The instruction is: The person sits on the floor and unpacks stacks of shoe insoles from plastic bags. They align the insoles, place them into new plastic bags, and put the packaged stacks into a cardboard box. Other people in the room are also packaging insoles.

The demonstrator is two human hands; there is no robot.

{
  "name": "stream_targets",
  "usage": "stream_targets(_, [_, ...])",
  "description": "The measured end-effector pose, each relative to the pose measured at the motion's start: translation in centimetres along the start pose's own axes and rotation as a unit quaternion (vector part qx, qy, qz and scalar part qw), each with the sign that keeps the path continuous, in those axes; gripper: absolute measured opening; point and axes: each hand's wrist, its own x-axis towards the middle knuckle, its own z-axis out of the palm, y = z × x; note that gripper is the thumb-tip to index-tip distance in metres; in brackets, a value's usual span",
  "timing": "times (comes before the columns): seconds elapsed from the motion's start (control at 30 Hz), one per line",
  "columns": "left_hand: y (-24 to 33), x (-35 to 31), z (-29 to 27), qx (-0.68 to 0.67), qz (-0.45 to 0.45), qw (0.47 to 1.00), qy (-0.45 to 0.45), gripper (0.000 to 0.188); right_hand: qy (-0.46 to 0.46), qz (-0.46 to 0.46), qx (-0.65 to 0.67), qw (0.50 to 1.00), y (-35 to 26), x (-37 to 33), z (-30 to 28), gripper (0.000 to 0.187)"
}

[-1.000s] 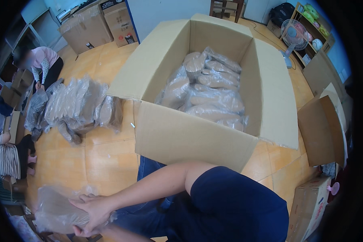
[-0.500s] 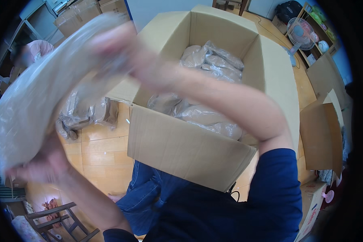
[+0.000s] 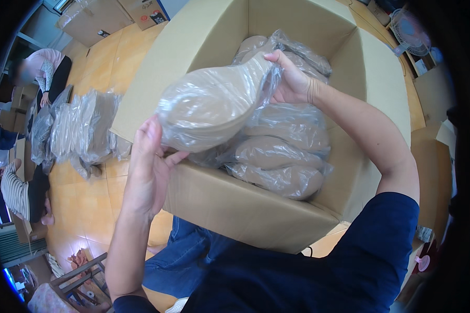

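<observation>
My right hand (image 3: 292,81) pinches the narrow end of a tan bundle in clear plastic (image 3: 209,104), thumb on top. My left hand (image 3: 152,156) cups its wide, rounded end, with the thumb up along the side and the fingers partly beneath. The bundle hangs tilted over the near left part of a large open cardboard box (image 3: 245,208). Inside the box lie several similar plastic-wrapped tan bundles (image 3: 284,151), packed side by side. What is inside the wrapping I cannot make out beyond its smooth tan shape.
On the wooden floor to the left stands a row of wrapped bundles (image 3: 86,125). Beyond it a person in a pink top (image 3: 42,65) reaches down; another in stripes (image 3: 15,190) is nearer. A wooden stool (image 3: 83,281) is lower left, a fan (image 3: 410,34) far right.
The bundle has swung from the far left to above the box, carried by both my hands. My view has also shifted, showing more of the floor bundles and the people.
</observation>
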Motion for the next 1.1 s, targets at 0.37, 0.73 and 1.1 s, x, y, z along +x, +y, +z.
stream_targets(0.37, [2.9, 6.3, 1.6, 0.467, -0.195, 0.855, -0.112, 0.081, 0.050, 0.074, -0.067, 0.994, 2.6, 1.5, -2.9, 0.069])
stream_targets(0.73, [-2.2, 11.8, 4.1, 0.642, 0.033, 0.725, -0.248, 0.105, 0.017, -0.071, -0.077, 0.994, 2.8, 1.9, 2.4, 0.062])
stream_targets(1.1, [-5.7, 16.3, 5.9, 0.565, -0.049, 0.795, -0.217, 0.098, 0.066, 0.018, -0.138, 0.988, 3.7, 2.7, -3.4, 0.079])
